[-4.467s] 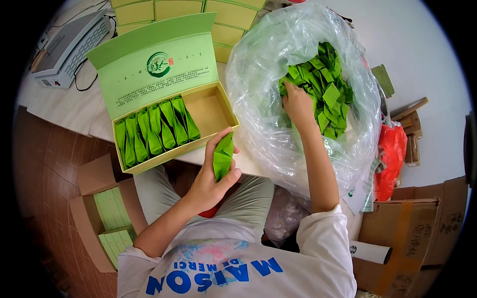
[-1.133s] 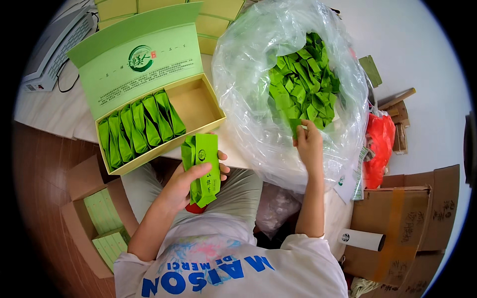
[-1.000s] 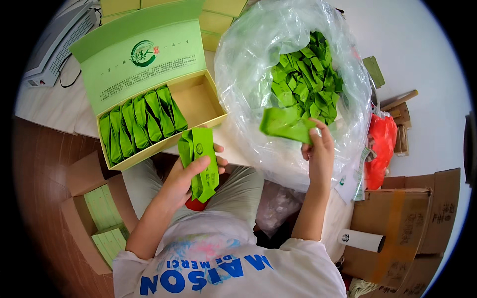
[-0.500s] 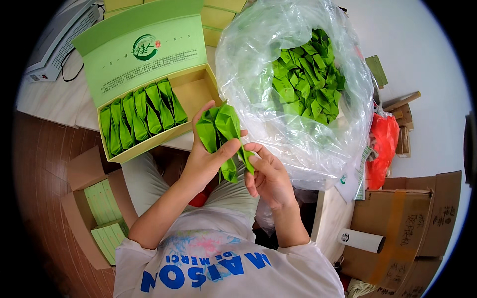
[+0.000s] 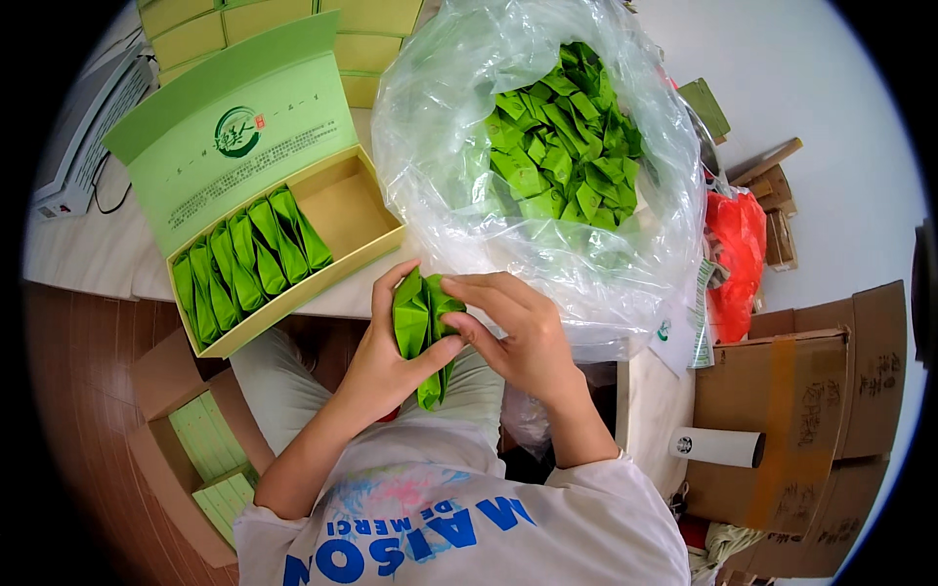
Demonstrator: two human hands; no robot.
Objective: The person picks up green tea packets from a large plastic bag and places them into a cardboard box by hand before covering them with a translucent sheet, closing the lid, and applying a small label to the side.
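My left hand [image 5: 386,366] grips a small stack of green foil sachets [image 5: 420,327] in front of my chest. My right hand [image 5: 513,327] presses its fingers against the same stack from the right. Just beyond, on the white table, lies an open light-green gift box [image 5: 366,256]; a row of several green sachets [image 5: 249,259] fills its left part and its right part is bare. A big clear plastic bag [image 5: 440,156] holding many loose green sachets [image 5: 567,146] stands to the right of the box.
Closed light-green boxes [image 5: 293,24] are stacked at the back. A grey device with a cable [image 5: 83,127] sits far left. Cardboard cartons [image 5: 782,391], a red plastic bag [image 5: 738,244] and a white cup [image 5: 718,446] are at right; a carton of green boxes [image 5: 210,454] is on the floor at left.
My right hand took a sachet out of the plastic bag and brought it to the stack in my left hand. Both hands now hold the stack together.
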